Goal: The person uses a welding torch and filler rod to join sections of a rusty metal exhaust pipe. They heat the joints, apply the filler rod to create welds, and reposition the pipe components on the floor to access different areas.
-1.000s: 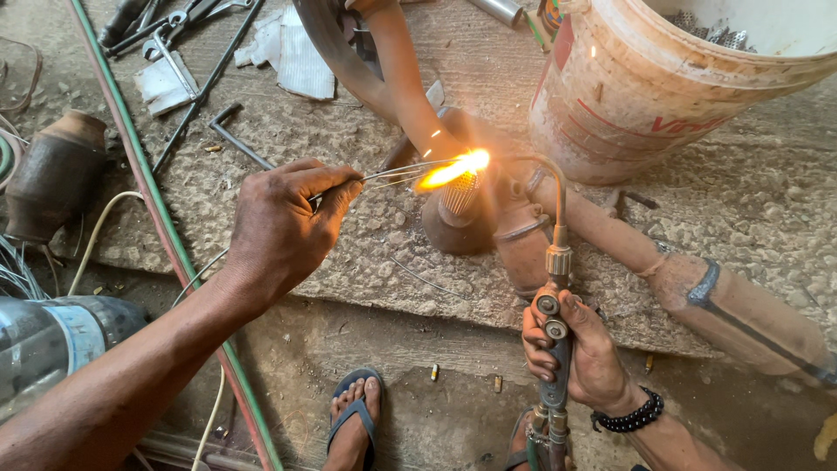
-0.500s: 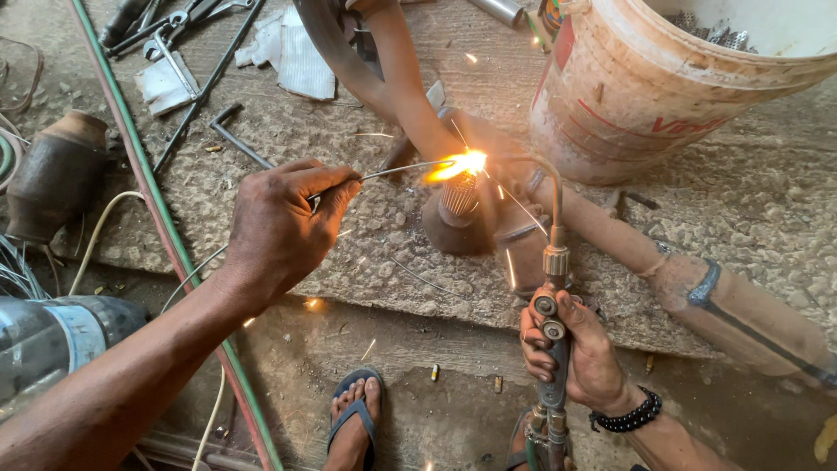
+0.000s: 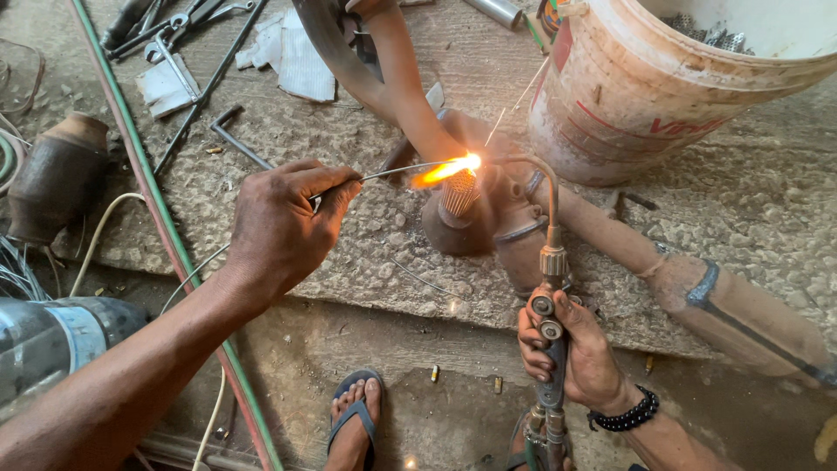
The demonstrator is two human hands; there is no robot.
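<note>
Brazing under way, joint not finished: flame (image 3: 446, 167) burns at the seam of the rusty exhaust pipe (image 3: 488, 201), which lies on a rough concrete slab (image 3: 349, 253). Left hand (image 3: 283, 227), fingers pinching a thin filler rod (image 3: 397, 169), feeds its tip into the flame. Right hand (image 3: 575, 349), fingers wrapped round the gas torch (image 3: 549, 331). Dented plastic bucket (image 3: 645, 87) just behind, a green hose (image 3: 166, 235) to the left

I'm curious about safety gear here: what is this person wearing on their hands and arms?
Nothing protective. Both the left hand and right hand are bare, without gloves, and both forearms are uncovered, no sleeves in view. The only item worn is a black beaded bracelet around the right wrist.
</note>
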